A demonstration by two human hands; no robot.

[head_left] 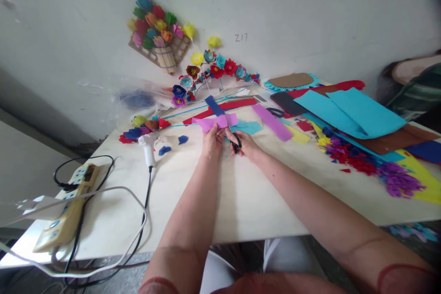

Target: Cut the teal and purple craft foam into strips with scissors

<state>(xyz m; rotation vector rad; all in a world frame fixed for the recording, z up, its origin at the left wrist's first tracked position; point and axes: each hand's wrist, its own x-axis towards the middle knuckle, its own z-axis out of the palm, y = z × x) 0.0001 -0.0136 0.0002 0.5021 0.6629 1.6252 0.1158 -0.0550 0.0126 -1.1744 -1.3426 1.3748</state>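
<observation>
My left hand (213,141) pinches the lower edge of a pink-purple strip of crepe-like paper (210,123) above the middle of the table. My right hand (244,144) is closed round the black handles of a pair of scissors (236,142). The scissor blades point up and away, across the right part of the pink strip. Whether they are cutting through it cannot be made out. Just beyond lies a dark blue strip (214,105). A piece of turquoise paper (248,127) is to the right, near a second pink-purple strip (272,121).
A white glue gun (148,149) and a power strip (67,206) with loose cables occupy the left side. Turquoise sheets (365,112) and a heap of purple paper pieces (399,179) lie on the right. Paper flowers (217,71) stand at the back, near the wall.
</observation>
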